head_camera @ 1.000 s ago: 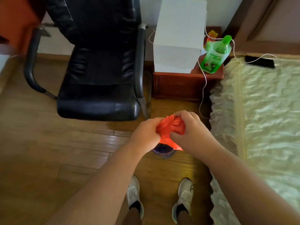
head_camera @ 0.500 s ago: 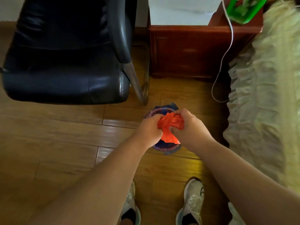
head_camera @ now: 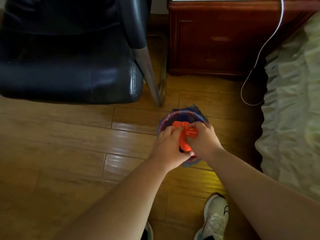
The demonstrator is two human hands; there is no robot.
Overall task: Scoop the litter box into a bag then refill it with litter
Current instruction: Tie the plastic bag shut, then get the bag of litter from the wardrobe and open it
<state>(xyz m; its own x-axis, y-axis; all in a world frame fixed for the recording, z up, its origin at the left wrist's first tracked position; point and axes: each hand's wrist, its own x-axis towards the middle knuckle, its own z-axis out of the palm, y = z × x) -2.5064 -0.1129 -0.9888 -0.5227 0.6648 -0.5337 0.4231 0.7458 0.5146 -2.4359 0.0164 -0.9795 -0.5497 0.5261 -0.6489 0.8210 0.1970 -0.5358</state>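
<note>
**Both hands on orange bag, down at blue-lined bin**

Lowered since a second ago: both hands and the bag, earlier held up in the air in front of the chair seat, are now down at the mouth of the small bin on the floor, and the view has tipped down so the box and green bottle on the nightstand are out of sight.

Left hand [head_camera: 168, 146] has fingers curled round the crumpled orange bag [head_camera: 186, 135], gripping it from the left. Right hand [head_camera: 203, 140] pinches and clutches the same bag from the right, fingers bunched into the plastic. Bag sits between the two hands, right over the opening of the bin [head_camera: 185, 113], which has a blue-purple liner folded over its rim. Whether the bag touches the liner, cannot tell.

Bin stands on the wooden floor [head_camera: 69, 144], near the chair leg. Black chair [head_camera: 69, 66] to the upper left, dark red nightstand [head_camera: 216, 40] behind, white cable [head_camera: 256, 52] hanging beside it. Pale ruffled bedspread [head_camera: 294, 101] on the right. One white sneaker [head_camera: 214, 220] below.
</note>
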